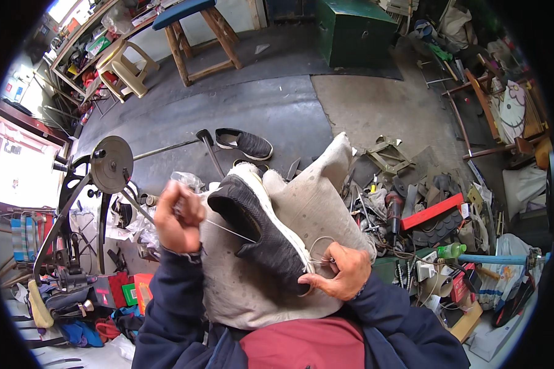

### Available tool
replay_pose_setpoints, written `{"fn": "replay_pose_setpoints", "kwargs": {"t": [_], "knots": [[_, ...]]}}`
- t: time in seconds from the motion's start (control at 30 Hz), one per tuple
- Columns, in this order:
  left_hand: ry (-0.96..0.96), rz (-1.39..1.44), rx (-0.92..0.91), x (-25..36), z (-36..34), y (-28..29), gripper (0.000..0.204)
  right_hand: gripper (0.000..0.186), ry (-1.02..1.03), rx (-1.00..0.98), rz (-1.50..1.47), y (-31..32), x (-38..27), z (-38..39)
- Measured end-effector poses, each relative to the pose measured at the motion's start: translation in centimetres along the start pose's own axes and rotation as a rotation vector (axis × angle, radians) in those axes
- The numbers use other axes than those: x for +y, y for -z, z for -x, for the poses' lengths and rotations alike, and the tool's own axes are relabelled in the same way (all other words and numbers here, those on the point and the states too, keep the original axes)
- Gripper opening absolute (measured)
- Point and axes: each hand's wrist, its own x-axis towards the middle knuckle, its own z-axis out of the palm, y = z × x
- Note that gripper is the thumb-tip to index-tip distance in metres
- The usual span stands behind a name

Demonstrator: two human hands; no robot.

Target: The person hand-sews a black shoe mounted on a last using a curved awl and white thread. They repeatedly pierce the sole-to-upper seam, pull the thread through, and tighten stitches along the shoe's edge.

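A black knit sneaker (268,240) with a white sole lies tilted across my lap, on a stained grey cloth (228,289). My left hand (178,215), raised left of the sneaker and slightly blurred, is closed on a white thread (231,231). That thread runs taut into the shoe's opening. At the toe end, my right hand (341,270) pinches a small thin tool, mostly hidden by the fingers, against the sole edge. Its thumb rests by the toe. A loose loop of thread (319,242) rises beside these fingers.
Another black sneaker (245,142) lies on the floor ahead. On the left stands a metal machine with a round wheel (111,164). Tools and scraps crowd the right, among them a red bar (432,211) and a drill (393,212). A green box (356,34) and a blue-topped stool (181,13) stand farther off.
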Motion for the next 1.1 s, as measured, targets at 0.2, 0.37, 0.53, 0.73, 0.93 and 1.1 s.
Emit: {"fn": "replay_pose_setpoints", "kwargs": {"t": [0.2,0.37,0.53,0.73,0.93,1.1], "knots": [[-0.187,0.013,0.128,4.4,-2.5,3.3,0.028,0.056,0.037,0.01,-0.01,-0.7,0.2,0.3],[-0.255,-0.197,0.179,3.3,-2.3,5.2,0.028,0.053,0.043,-0.028,0.005,-1.0,0.4,0.3],[-0.172,-0.275,0.389,2.0,-2.8,8.4,0.027,0.052,0.059,-0.056,0.004,-1.3,0.8,0.0],[0.12,-0.245,0.307,1.8,-1.8,12.2,0.029,0.052,0.07,-0.021,-0.002,-1.1,0.8,0.1],[-0.386,-1.511,0.166,4.4,1.1,7.7,0.02,0.052,0.065,-0.003,-0.031,-0.7,0.6,0.6],[-0.063,-0.724,-0.174,0.4,5.3,-0.5,0.025,0.05,0.07,0.013,-0.07,-0.5,0.7,0.6]]}}
